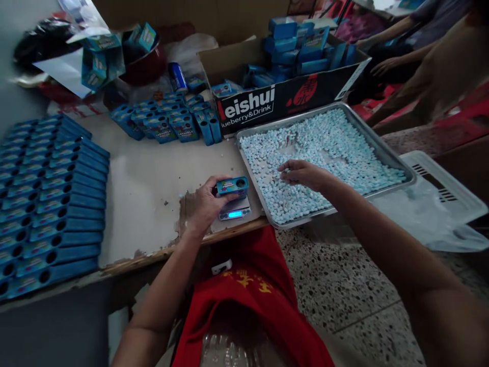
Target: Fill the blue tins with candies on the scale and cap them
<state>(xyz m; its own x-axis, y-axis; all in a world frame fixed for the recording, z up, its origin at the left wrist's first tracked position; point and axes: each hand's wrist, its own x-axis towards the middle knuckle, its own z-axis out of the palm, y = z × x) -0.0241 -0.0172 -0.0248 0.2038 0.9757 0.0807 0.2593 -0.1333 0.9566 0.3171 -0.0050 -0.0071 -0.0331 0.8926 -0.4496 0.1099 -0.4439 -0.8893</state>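
Observation:
My left hand [210, 201] grips a small blue box [232, 187] with a dark round hole at its right end. The box is just above a small digital scale [235, 213] with a lit blue display; whether it touches the scale is hidden. Over the metal tray [256, 189] of pale blue candies [321, 153], my right hand [300, 172] hovers palm down, its fingers curved and pressed near each other. Anything between its fingertips is too small to make out.
Rows of blue boxes [57, 204] fill the table's left side, with more boxes [168, 120] at the back. Behind stands a black carton [282, 99] holding boxes. A white basket [451, 188] lies right of the tray. Another person's arms [397, 56] show at upper right.

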